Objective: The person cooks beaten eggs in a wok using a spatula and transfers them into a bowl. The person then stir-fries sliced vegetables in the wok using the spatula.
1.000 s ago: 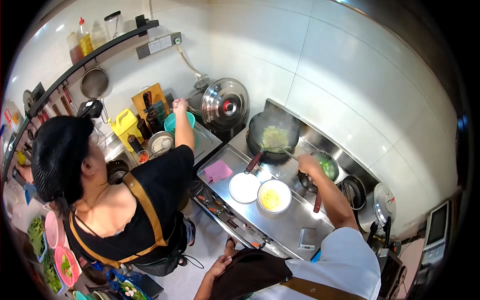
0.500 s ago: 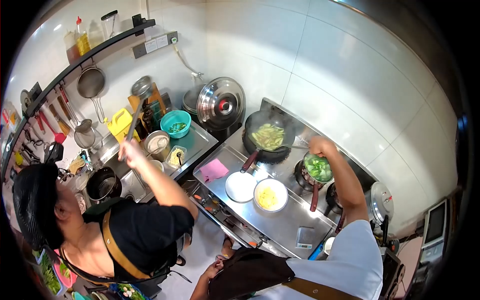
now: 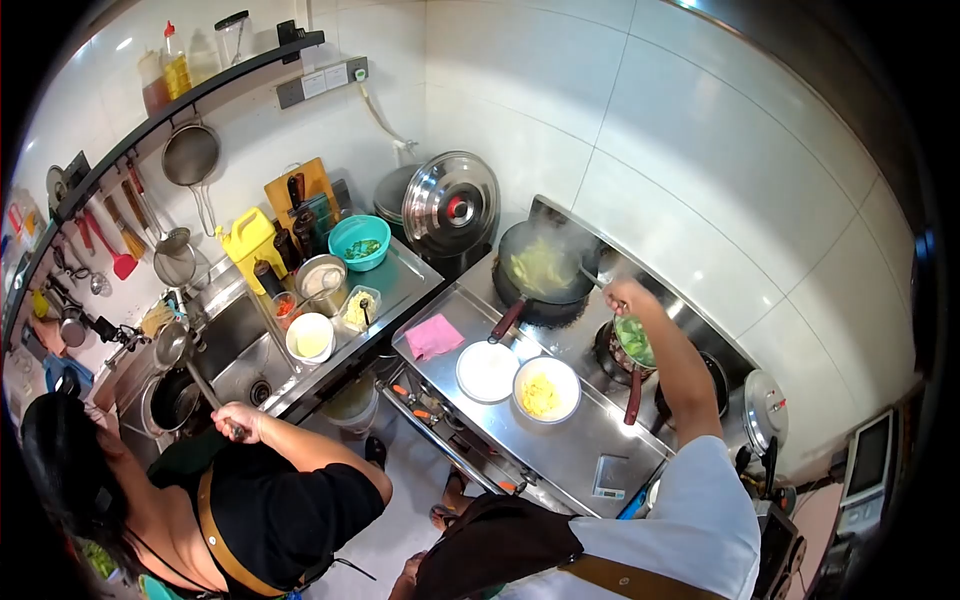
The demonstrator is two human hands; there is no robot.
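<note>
My right hand [image 3: 622,295] is closed on the handle of a metal utensil whose other end reaches into the steaming wok [image 3: 510,238]. Pale green vegetable pieces [image 3: 542,266] lie in the wok. Just below my right hand, a small pan [image 3: 636,340] of green vegetables rests over another pot. Low in the view, my left hand [image 3: 408,575] hangs beside the brown apron [image 3: 495,555]; its fingers are mostly hidden. In front of the wok, on the steel counter [image 3: 520,450], are a white plate [image 3: 487,371] and a white bowl [image 3: 547,389] holding yellow food.
At left, a co-worker [image 3: 290,500] holds a long-handled ladle [image 3: 175,345] over the sink [image 3: 235,370]. A pink cloth [image 3: 433,337] and a scale [image 3: 611,476] lie on the counter. A large lid [image 3: 452,205] stands behind; a pressure cooker [image 3: 765,405] is at right.
The co-worker has moved from the back counter toward the sink, and the ladle has swung left and down. My right hand stays beside the wok, holding the utensil.
</note>
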